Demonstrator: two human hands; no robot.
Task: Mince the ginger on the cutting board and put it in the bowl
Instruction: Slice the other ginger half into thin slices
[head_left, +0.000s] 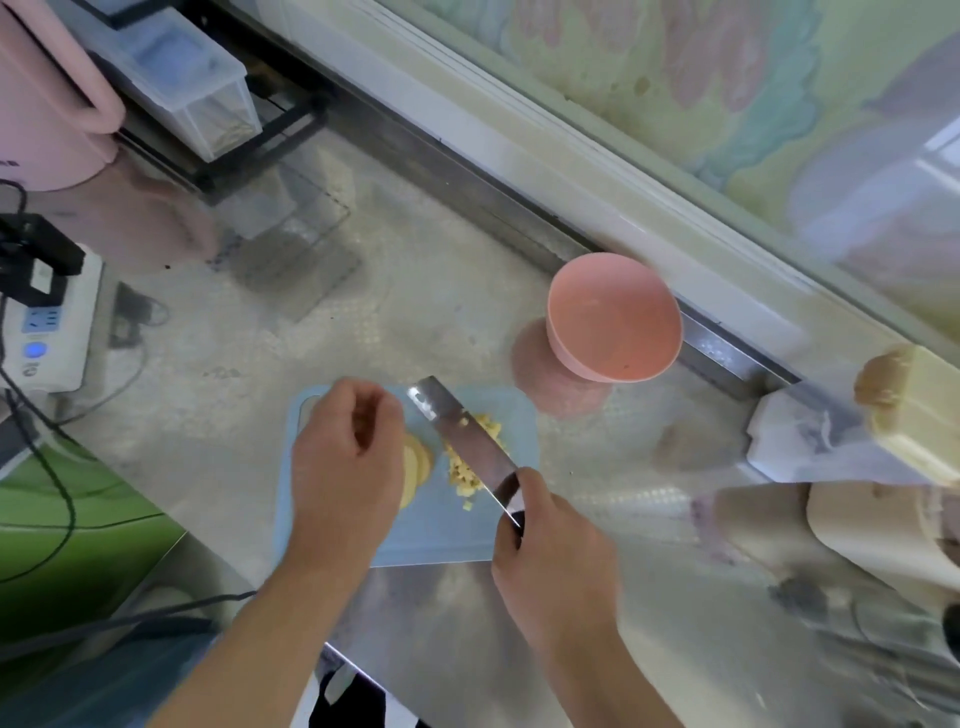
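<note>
Minced ginger (475, 457) on cutting board (441, 535) — between hands. Right hand (550, 551) grips knife (467, 447) over pile. Left hand (348, 457) loosely curled, empty, above ginger slices (418, 462). Bowl (613, 317) well apart.

Left hand (345, 457) partly hides ginger slices (417, 462).

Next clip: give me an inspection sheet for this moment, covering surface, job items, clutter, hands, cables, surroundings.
Surface: metal counter, reflective.
Job's things: blue cutting board holds ginger slices and minced ginger; pink bowl looks empty.
Clutter: pink appliance, clear container.
Hands: left hand loosely curled over the slices; right hand grips knife.
Cables: black cables by power strip.
Surroundings: window frame.
</note>
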